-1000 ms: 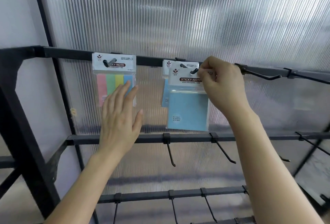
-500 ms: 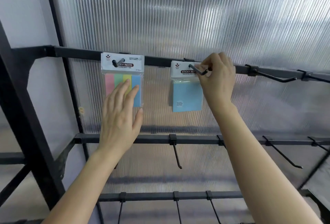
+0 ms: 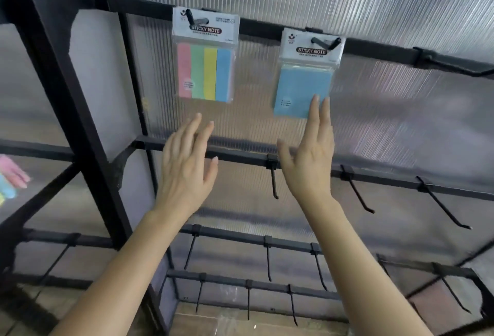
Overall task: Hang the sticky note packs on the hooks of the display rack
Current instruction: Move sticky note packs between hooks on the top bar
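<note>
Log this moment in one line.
multicolour pack: hung | blue pack: hung | left hand: open, empty | right hand: open, fingertips at blue pack's lower edge

Legible wording: two entries.

1. "STICKY NOTE", pale capitals on a dark oval band, on the white header card (image 3: 205, 24) of the four-colour pack (image 3: 204, 76), directly above the left hand (image 3: 187, 167).
2. The same "STICKY NOTE" band on the second header card (image 3: 311, 46), that of the blue pack (image 3: 304, 87), directly above the right hand (image 3: 307, 167).

Each card bears a small red emblem at its upper left corner and lines of fine print, none readable. Small printed marks on the pink strip and the blue pad's lower left are too small to read.
</note>
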Available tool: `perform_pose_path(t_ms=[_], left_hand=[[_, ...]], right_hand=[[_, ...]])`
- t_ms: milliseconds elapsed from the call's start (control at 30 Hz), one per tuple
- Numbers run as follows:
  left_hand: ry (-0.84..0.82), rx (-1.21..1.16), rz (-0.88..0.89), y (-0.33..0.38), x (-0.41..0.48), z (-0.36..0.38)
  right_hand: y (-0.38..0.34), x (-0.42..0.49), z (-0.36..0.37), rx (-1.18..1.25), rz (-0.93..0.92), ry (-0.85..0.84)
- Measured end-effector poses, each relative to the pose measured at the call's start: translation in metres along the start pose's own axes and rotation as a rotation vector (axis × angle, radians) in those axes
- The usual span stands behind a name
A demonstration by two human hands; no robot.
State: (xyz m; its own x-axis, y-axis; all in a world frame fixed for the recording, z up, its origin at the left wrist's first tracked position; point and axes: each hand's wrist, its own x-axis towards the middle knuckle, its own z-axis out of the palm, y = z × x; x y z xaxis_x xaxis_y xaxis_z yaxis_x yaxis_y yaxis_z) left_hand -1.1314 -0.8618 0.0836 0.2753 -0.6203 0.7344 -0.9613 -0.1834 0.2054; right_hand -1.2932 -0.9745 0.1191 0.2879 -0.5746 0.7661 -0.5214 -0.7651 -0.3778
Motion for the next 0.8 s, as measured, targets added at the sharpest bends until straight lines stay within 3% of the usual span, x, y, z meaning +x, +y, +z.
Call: perform_pose_path(t_ms=[533, 800], left_hand=[[-0.220, 0.210, -0.411, -0.019, -0.178, -0.060], [-0.218, 0.283, -0.512, -0.039, -0.246, -0.115]], right_hand=[[-0.075, -0.146, 0.059, 0.126, -0.337, -0.463], [-0.141, -0.211, 0.068, 0.207, -0.435, -0.623]])
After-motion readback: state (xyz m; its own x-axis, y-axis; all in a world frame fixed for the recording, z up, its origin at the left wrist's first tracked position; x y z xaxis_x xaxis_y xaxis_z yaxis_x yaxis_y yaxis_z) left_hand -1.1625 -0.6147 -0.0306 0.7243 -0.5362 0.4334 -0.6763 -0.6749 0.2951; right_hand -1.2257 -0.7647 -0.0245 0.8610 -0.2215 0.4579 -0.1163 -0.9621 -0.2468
